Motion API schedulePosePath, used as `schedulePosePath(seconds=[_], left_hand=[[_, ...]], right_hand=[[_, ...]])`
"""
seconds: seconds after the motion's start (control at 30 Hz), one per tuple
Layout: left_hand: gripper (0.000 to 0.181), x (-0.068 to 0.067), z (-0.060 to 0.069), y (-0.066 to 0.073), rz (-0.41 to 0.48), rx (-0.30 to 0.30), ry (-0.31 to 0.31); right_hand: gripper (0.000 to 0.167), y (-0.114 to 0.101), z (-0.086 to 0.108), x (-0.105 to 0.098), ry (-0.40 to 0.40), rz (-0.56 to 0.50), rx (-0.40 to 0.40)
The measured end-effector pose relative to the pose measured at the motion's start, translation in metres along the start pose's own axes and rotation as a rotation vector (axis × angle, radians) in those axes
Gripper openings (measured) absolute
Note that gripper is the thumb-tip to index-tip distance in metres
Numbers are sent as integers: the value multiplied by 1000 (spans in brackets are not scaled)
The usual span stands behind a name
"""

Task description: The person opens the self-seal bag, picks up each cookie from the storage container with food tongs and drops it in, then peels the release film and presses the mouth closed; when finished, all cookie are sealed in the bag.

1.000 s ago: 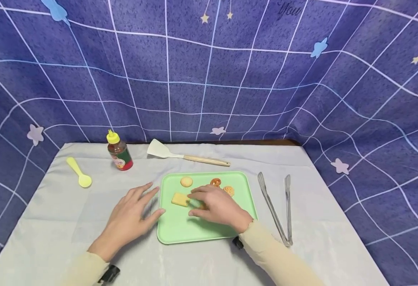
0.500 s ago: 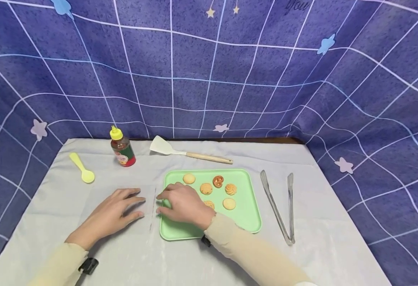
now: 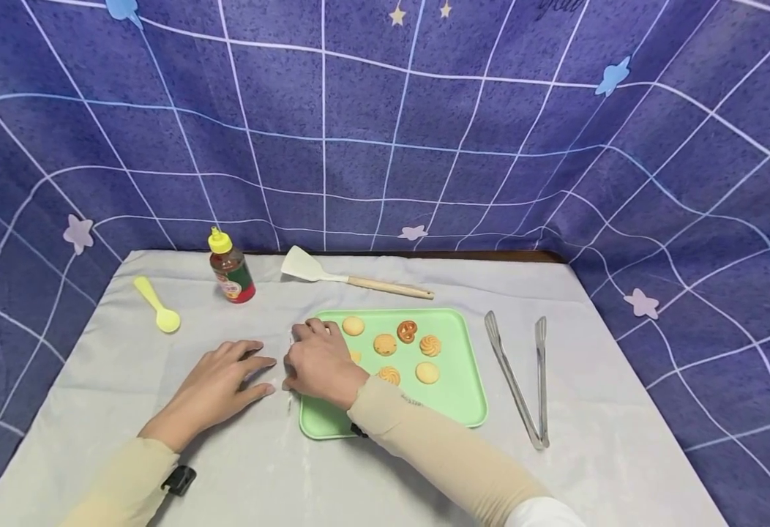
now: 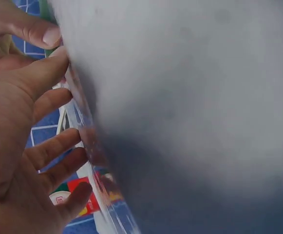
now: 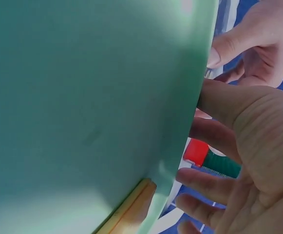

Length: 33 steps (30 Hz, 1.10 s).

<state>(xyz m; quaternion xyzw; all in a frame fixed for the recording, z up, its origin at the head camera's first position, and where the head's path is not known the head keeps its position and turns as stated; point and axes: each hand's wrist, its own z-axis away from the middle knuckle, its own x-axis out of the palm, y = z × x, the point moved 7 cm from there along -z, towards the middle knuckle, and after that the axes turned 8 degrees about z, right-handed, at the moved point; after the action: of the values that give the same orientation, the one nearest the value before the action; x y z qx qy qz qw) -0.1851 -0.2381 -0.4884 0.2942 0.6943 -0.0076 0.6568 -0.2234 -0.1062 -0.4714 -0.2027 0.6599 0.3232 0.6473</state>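
A clear plastic sheet or bag (image 4: 90, 131) lies on the table left of a light green tray (image 3: 460, 391); its shiny edge runs beside the tray. My left hand (image 3: 217, 388) rests low over this plastic, fingers spread and tips near its edge. Across the tray's left rim reaches my right hand (image 3: 322, 366), its fingers bent toward the same edge; some fingertips are hidden. In the wrist views the two thumbs nearly meet and other fingers stand apart. Several biscuits (image 3: 385, 344) and a pretzel (image 3: 408, 331) lie on the tray. A square cracker (image 5: 131, 209) is mostly covered by the right hand.
Silver tongs (image 3: 513, 388) lie spread to the tray's right. Behind the tray is a white spatula (image 3: 332, 277) with a wooden handle. A yellow-capped sauce bottle (image 3: 231, 271) stands back left, beside a yellow spoon (image 3: 159, 306). A blue cloth hangs behind the table.
My right hand has moved left from above the tray's middle to its left rim, uncovering several biscuits. The left hand has drawn back left from the tray. The view has shifted slightly.
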Motion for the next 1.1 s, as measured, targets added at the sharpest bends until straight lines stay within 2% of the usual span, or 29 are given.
schedulePosePath(seconds=[0.3,0.53,0.67,0.9,1.0,1.1], left_hand=[[29,-3,-7,-3,24,-26,48],[18,-8,-8,-4,80,-51,72],[13,-18,-9,-2,130,-49,123],[12,-46,-10,6,206,31,266],[10,-51,-10,4,234,13,280],[10,-51,-9,1,255,-28,258]], right_hand=[[23,1,-1,-1,-27,-4,19],[23,1,-1,1,-60,-14,32],[19,1,0,0,-56,-13,40],[18,2,-2,1,-52,-12,56],[17,2,-1,2,-51,-16,58],[18,1,-1,2,-52,-19,58]])
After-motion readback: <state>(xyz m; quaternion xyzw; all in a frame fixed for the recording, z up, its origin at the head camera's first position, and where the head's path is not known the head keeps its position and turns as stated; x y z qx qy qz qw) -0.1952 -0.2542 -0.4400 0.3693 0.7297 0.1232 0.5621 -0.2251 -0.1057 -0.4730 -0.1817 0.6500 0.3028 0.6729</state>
